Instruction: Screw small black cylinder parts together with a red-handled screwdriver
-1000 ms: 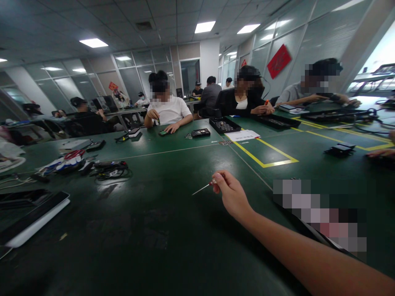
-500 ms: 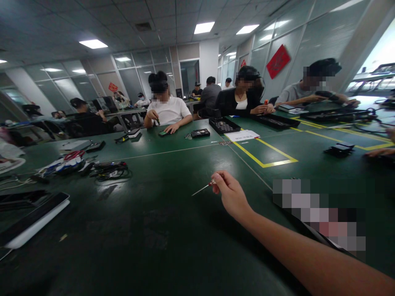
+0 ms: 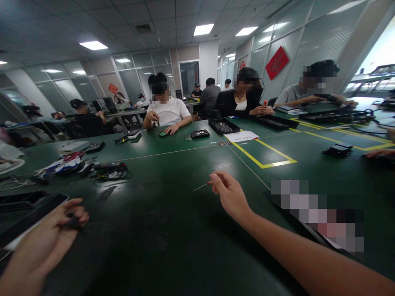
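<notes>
Your right hand [image 3: 230, 191] pinches slim screwdriver [image 3: 201, 187] near red collar, shaft pointing left over middle of worktop [image 3: 148, 255]. Your left hand [image 3: 58, 230], near left, fingers curled around small dark piece [image 3: 72, 222]; exact shape unclear. Both well apart. For control: pinch light, shaft steady, tip clear of left hand, dark piece well supported.

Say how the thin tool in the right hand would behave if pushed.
The thin tool is probably light: its shaft is slender and the right hand pinches it. The straight, shiny shaft suggests stiffness. Slim, it may roll, though the hand hides much of its handle.
</notes>
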Tool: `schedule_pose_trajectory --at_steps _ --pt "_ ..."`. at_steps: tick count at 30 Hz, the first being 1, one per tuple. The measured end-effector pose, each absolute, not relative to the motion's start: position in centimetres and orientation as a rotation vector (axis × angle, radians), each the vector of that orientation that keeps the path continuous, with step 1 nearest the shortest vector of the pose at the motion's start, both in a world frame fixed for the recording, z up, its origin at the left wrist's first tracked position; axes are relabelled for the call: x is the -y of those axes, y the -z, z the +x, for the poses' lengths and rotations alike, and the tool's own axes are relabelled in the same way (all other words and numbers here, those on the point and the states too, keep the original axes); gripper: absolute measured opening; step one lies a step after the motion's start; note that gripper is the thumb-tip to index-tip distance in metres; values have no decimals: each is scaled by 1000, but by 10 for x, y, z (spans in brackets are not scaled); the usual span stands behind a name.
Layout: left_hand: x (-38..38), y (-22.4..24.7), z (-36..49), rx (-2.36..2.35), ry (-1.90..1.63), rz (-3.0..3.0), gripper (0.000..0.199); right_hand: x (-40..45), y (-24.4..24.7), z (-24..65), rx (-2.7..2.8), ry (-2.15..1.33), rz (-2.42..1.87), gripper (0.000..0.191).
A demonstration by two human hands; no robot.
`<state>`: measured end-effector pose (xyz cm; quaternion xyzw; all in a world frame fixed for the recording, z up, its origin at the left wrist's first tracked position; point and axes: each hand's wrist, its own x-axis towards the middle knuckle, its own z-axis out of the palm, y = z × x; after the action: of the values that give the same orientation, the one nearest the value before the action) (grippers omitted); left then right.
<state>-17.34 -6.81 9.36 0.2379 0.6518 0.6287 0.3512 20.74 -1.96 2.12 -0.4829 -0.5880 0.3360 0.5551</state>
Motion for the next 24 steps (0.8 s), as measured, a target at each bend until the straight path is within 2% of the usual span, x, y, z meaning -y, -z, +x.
schedule_pose_trajectory --at_steps 4,11,16,21,24 --pt "42 -68 -114 -1425 -1295 977 38 20 -24 208 1364 -802 -1162 32" --pt "-1 -40 -2 -1079 -1159 1539 28 17 -20 209 1314 -740 -1159 26" --pt "-23 -12 32 -1168 -1203 1816 54 16 -26 211 1363 -700 -1305 28" --pt "-26 3 22 -1159 -1102 1978 32 18 -28 212 1401 -678 -1268 36" --pt "-27 5 14 -1135 -1133 2052 31 20 -27 211 1381 -683 -1196 34"
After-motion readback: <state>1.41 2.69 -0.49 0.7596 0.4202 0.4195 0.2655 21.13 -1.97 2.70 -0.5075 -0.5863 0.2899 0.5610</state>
